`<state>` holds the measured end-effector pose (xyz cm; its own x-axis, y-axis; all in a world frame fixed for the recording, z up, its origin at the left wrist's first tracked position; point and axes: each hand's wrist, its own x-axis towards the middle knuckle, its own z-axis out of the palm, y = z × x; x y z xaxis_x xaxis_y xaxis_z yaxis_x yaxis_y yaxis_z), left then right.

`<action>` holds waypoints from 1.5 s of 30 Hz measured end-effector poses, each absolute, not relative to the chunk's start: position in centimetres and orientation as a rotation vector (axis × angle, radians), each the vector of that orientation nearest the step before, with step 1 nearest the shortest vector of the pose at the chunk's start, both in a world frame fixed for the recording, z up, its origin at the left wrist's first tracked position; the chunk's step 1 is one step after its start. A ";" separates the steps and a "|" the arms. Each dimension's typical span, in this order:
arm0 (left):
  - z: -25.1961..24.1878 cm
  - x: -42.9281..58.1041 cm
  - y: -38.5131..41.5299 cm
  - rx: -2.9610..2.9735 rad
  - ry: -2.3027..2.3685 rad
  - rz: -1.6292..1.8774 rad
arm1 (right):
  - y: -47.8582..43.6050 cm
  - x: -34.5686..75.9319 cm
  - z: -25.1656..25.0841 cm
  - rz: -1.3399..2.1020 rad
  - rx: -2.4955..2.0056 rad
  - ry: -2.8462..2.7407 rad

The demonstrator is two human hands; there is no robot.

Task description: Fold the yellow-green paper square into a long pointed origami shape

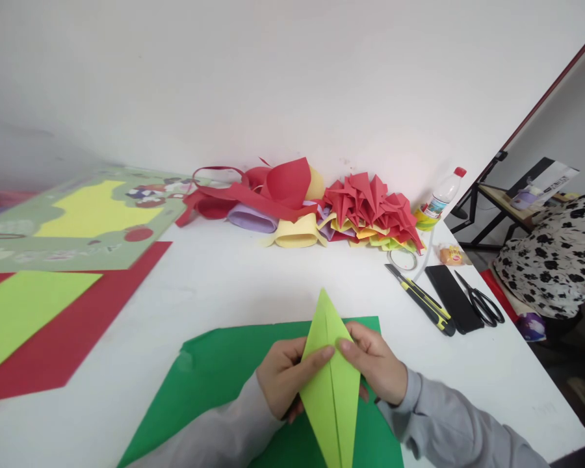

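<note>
A lime-green folded paper (329,403), shaped like a long diamond with a crease or seam down its middle, is held up between my two hands. My left hand (292,374) grips its left edge, thumb flat on the front and fingers behind. On the other edge, my right hand (375,364) pinches it the same way, its thumb near the centre line. The paper's lower tip runs out of the frame. Beneath lies a dark green sheet (214,364) on the white table (224,279).
Red folded paper pieces (365,201) and rolled coloured paper (292,231) lie along the wall. At right are a bottle (439,198), a utility knife (424,302), a black case (453,299) and scissors (482,305). Red sheets (92,312) lie left. A person's patterned clothing (556,253) shows far right.
</note>
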<state>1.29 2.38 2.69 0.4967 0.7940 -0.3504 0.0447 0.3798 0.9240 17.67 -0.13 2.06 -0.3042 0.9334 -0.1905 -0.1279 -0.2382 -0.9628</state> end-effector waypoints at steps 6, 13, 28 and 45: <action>2.3 1.1 2.6 1.067 0.941 0.584 | -0.3 17.5 1.4 1.604 -1.108 -1.137; 3.7 1.1 2.7 0.921 0.798 0.563 | -0.3 17.8 2.5 1.691 -1.186 -1.308; 3.0 1.1 2.6 1.204 0.984 0.676 | -0.5 17.4 3.2 1.333 -1.263 -1.734; 2.6 0.9 3.0 1.335 1.057 0.789 | -0.4 17.4 2.8 1.189 -1.289 -1.847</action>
<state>0.90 2.95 2.65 0.3575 0.9221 -0.1480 0.1208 0.1115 0.9864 17.38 -0.40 2.83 -0.3600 0.9326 -0.0258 0.4095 0.1330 -0.9026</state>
